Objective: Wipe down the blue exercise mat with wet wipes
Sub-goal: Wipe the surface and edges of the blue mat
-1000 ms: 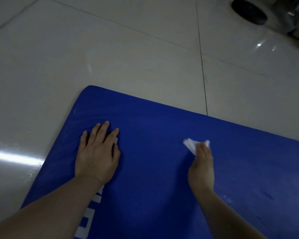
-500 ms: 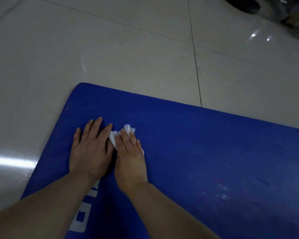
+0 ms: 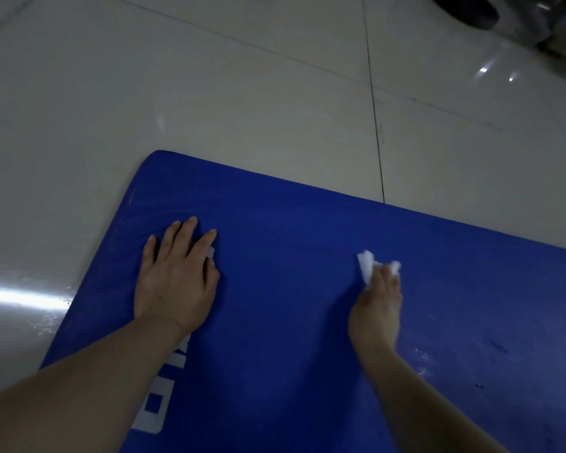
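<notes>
**Wipe out on the right, palm anchoring the left**

Head view, the only one we have, and it looks straight down on the blue exercise mat (image 3: 307, 305), lying flat on the pale tiled floor (image 3: 209, 93) with its rounded far-left corner in plain sight. The left hand (image 3: 174, 282) is planted palm-down near that corner, fingers spread and straight, pressing the foam. That reads as an anchor, there so the mat won't slide on glossy tile while the other hand scrubs. Something small and white peeks out by its index finger; too little shows to name it.

Over to the right hand (image 3: 378, 299): its grip is bunched round a crumpled white wet wipe (image 3: 366, 264), fingers curled over the wad and pushing it onto the mat's surface, well apart from the left hand. Bunching it likely gives a firmer scrubbing pad than a flat sheet.

The mat looks matte and slightly cushioned, with white block lettering (image 3: 154, 410) partly under the left forearm. Damp glints and dark specks (image 3: 497, 346) sit to the right of the wiping arm. The floor is hard and reflective, dark grout lines crossing it. A dark round object (image 3: 464, 8) sits at the top edge, blurred.
</notes>
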Demonstrator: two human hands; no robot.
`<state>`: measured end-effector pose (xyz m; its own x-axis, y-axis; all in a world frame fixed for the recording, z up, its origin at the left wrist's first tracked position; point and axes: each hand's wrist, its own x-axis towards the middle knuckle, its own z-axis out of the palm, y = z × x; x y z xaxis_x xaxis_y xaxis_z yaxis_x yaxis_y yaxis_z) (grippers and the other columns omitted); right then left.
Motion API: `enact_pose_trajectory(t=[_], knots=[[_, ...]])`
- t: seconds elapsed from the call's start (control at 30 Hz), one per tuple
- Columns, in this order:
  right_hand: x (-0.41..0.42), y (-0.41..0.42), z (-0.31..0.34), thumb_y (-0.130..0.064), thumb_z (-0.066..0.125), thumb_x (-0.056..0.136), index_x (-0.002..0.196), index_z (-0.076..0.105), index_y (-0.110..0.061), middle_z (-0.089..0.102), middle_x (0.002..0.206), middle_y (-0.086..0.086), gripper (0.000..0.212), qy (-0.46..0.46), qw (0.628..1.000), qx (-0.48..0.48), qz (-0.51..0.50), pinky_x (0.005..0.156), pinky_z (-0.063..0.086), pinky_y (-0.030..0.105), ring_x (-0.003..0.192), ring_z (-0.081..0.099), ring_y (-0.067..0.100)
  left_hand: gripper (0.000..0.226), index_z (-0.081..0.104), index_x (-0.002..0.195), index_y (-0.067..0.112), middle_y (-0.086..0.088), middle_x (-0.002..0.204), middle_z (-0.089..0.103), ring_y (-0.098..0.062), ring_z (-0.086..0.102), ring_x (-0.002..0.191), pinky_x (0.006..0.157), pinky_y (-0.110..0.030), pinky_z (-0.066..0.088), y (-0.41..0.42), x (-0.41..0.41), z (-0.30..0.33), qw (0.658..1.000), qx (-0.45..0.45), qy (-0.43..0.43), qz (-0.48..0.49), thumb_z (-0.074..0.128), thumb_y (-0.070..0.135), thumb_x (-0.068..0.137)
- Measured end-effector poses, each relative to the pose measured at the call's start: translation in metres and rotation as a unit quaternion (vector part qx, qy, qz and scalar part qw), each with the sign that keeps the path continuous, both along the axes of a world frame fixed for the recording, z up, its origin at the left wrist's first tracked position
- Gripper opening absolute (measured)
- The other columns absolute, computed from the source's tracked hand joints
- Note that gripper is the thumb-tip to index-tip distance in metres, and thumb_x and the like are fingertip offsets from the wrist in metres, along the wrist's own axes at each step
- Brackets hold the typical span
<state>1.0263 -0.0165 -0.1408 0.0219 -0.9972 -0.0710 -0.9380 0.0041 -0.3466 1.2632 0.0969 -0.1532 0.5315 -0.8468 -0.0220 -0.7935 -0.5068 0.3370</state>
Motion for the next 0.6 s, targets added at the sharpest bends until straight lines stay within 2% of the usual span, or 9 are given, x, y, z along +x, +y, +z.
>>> enact_pose_trajectory(t=[0.07,0.13,0.2,0.27,0.33,0.4,0.47,0.53,0.6], knots=[[0.037,0.019,-0.004,0.003,0.034,0.095,0.149,0.02,-0.014,0.003,0.16,0.005,0.058,0.011,0.998,-0.003,0.069,0.117,0.019,0.034,0.146,0.012,0.022,0.046,0.043,0.142,0.021,-0.006,0.155,0.027,-0.024,0.021,0.143,0.117,-0.047,0.01,0.0,0.0,0.0,1.0,-0.005,0.002,-0.001,0.037,0.03,0.097],[0.078,0.045,-0.009,-0.003,0.034,0.097,0.151,0.011,-0.016,-0.005,0.16,0.003,0.06,0.0,0.986,-0.008,0.164,0.119,0.012,0.032,0.147,0.001,0.019,0.046,0.041,0.142,0.021,-0.005,0.155,0.025,-0.023,0.019,0.144,0.117,-0.046,0.009,0.001,0.001,0.001,1.0,0.001,0.004,0.0,0.037,0.029,0.097],[0.112,0.072,-0.013,-0.002,0.039,0.095,0.152,0.01,-0.017,-0.013,0.157,-0.003,0.066,-0.058,0.965,0.004,0.254,0.118,-0.006,0.027,0.146,-0.012,0.014,0.048,0.038,0.144,0.022,-0.004,0.157,0.022,-0.022,0.016,0.145,0.117,-0.045,0.007,0.0,0.002,0.0,1.0,0.01,0.005,-0.003,0.038,0.031,0.097],[0.128,0.09,-0.015,-0.002,0.043,0.093,0.152,0.005,-0.018,-0.021,0.153,-0.007,0.073,-0.072,0.939,0.025,0.335,0.109,-0.024,0.021,0.14,-0.026,0.008,0.052,0.035,0.146,0.022,-0.005,0.157,0.019,-0.022,0.015,0.145,0.117,-0.045,0.007,0.001,0.002,-0.001,1.0,0.02,-0.006,-0.013,0.043,0.033,0.096],[0.12,0.088,-0.017,-0.001,0.044,0.092,0.152,0.003,-0.02,-0.024,0.15,-0.011,0.076,-0.065,0.933,0.031,0.352,0.104,-0.028,0.017,0.137,-0.029,0.003,0.052,0.035,0.146,0.021,-0.005,0.157,0.019,-0.022,0.015,0.145,0.117,-0.045,0.007,0.001,0.003,-0.001,1.0,0.019,-0.006,-0.016,0.044,0.032,0.096],[0.097,0.073,-0.017,0.005,0.04,0.091,0.152,0.007,-0.021,-0.02,0.152,-0.012,0.074,-0.045,0.948,0.018,0.315,0.109,-0.022,0.017,0.139,-0.022,0.003,0.048,0.038,0.144,0.021,-0.005,0.157,0.021,-0.023,0.016,0.144,0.117,-0.044,0.006,0.002,0.003,0.0,1.0,0.003,0.006,-0.008,0.038,0.029,0.097],[0.065,0.054,-0.011,0.01,0.036,0.09,0.151,0.016,-0.022,-0.008,0.159,-0.008,0.072,-0.029,0.971,0.01,0.238,0.119,-0.002,0.025,0.146,-0.005,0.009,0.047,0.038,0.144,0.021,-0.005,0.156,0.022,-0.022,0.016,0.144,0.117,-0.044,0.006,0.001,0.002,0.001,1.0,-0.004,0.003,-0.007,0.035,0.029,0.098],[0.029,0.036,-0.002,0.015,0.035,0.087,0.147,0.027,-0.016,0.005,0.16,-0.002,0.069,-0.046,0.991,0.02,0.126,0.117,0.021,0.034,0.145,0.012,0.016,0.048,0.037,0.145,0.022,-0.004,0.157,0.022,-0.022,0.015,0.144,0.118,-0.043,0.005,0.001,0.001,0.0,1.0,-0.007,-0.002,-0.008,0.033,0.03,0.097],[-0.002,0.026,0.001,0.018,0.033,0.086,0.143,0.034,-0.015,0.013,0.158,-0.001,0.066,-0.057,0.997,0.016,0.039,0.113,0.028,0.041,0.144,0.017,0.019,0.048,0.037,0.145,0.023,-0.004,0.156,0.022,-0.022,0.016,0.144,0.117,-0.043,0.005,0.001,0.001,-0.001,1.0,-0.006,-0.004,-0.005,0.032,0.03,0.097]])
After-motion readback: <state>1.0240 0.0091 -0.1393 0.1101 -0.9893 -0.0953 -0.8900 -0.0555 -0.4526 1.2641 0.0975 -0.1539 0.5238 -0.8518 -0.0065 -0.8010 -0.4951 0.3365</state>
